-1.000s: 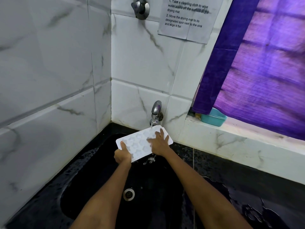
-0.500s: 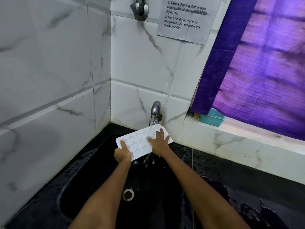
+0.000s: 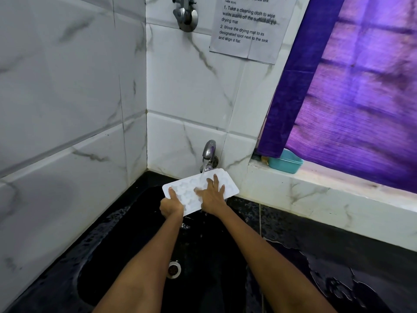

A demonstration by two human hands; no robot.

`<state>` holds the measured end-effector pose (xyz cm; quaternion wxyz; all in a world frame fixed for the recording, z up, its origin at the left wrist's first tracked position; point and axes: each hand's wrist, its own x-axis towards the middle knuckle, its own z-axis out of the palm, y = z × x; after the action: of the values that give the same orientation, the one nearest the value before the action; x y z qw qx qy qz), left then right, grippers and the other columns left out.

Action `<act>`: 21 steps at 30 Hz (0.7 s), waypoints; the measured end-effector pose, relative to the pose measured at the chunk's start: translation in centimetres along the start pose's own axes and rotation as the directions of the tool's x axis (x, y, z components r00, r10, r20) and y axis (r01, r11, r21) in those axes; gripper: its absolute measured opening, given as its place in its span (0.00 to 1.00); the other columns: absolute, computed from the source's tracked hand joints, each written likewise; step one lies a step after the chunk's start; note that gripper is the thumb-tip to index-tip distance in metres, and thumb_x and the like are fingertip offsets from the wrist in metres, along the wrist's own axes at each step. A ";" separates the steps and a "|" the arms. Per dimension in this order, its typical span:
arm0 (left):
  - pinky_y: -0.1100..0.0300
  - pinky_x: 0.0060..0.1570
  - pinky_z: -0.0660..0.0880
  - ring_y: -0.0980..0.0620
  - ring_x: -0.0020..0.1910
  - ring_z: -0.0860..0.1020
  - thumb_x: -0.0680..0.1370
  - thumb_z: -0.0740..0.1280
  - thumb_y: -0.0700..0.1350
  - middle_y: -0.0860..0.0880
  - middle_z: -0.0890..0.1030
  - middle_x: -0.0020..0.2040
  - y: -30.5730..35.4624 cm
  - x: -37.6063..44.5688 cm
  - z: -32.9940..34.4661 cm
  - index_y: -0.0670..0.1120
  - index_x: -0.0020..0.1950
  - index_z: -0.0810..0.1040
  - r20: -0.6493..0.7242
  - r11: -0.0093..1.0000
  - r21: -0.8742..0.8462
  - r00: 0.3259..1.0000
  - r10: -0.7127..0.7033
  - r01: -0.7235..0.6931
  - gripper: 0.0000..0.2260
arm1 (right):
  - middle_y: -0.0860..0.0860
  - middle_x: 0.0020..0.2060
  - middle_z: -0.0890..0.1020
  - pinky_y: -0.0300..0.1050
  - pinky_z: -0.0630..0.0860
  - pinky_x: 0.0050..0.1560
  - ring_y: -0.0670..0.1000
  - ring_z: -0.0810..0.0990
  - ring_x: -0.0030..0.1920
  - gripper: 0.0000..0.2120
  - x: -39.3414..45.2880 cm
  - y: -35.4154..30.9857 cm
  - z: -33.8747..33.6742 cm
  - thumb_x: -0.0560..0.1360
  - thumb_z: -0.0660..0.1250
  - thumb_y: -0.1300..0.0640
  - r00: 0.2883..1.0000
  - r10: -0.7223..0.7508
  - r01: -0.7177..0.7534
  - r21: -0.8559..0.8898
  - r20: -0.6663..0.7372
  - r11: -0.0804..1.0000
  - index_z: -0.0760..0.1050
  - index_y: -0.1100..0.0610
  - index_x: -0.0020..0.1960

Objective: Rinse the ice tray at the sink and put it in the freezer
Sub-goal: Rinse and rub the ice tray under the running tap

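Black sink (image 3: pixel 126 249), lower centre: ice tray (image 3: pixel 225 184) under running tap (image 3: pixel 209 154); left hand (image 3: pixel 171 206) grips its corner, right hand (image 3: pixel 211 196) flat, seemingly scrubbing (rinse underway; freezer step pending; 2 hands engaged).

White ice tray (image 3: pixel 225 182) – black sink (image 3: pixel 126 245) – purple curtain (image 3: pixel 361 86).

— What's on the sill (image 3: pixel 338 188)?
— A teal tub (image 3: pixel 286 163) at its left end, under the purple curtain (image 3: pixel 361 86).
— And the wall?
— A printed notice (image 3: pixel 248 28) beside a metal valve (image 3: pixel 186 15).
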<state>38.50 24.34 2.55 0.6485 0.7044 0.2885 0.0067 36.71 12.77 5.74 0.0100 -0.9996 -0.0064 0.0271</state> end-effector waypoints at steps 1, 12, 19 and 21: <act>0.48 0.55 0.75 0.33 0.56 0.78 0.81 0.57 0.56 0.32 0.80 0.56 -0.2 0.0 0.0 0.30 0.57 0.77 0.000 1.000 0.006 1.000 -0.003 0.003 0.27 | 0.61 0.73 0.51 0.71 0.43 0.71 0.64 0.35 0.75 0.26 0.1 0.3 -0.1 0.73 0.61 0.63 1.000 0.007 -0.007 -0.008 0.003 1.000 0.67 0.47 0.69; 0.48 0.56 0.74 0.33 0.57 0.78 0.81 0.56 0.56 0.32 0.79 0.57 -0.7 0.1 0.1 0.30 0.58 0.76 0.018 0.999 0.037 1.000 -0.001 0.000 0.28 | 0.63 0.73 0.52 0.75 0.41 0.68 0.65 0.36 0.74 0.21 0.1 0.0 0.3 0.74 0.61 0.59 0.999 0.049 -0.050 -0.090 -0.006 0.995 0.69 0.51 0.67; 0.48 0.55 0.74 0.33 0.56 0.78 0.81 0.56 0.56 0.32 0.79 0.57 -1.1 0.4 0.1 0.29 0.57 0.76 0.023 0.998 0.059 1.000 0.004 -0.005 0.28 | 0.62 0.73 0.53 0.73 0.41 0.69 0.64 0.36 0.75 0.20 0.1 0.3 0.4 0.77 0.59 0.55 0.997 0.076 -0.073 -0.072 0.035 0.995 0.67 0.47 0.69; 0.48 0.55 0.75 0.33 0.56 0.78 0.81 0.56 0.56 0.31 0.79 0.56 -0.9 0.4 0.3 0.29 0.57 0.76 0.026 0.998 0.055 1.000 0.015 -0.017 0.28 | 0.62 0.74 0.50 0.74 0.42 0.69 0.64 0.36 0.75 0.20 0.0 0.1 0.7 0.78 0.58 0.55 0.997 0.069 -0.067 -0.075 0.032 0.995 0.66 0.48 0.69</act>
<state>38.55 24.23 1.53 0.6323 0.7244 0.2747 -0.0051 36.65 12.67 5.02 -0.0281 -0.9983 0.0264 0.0443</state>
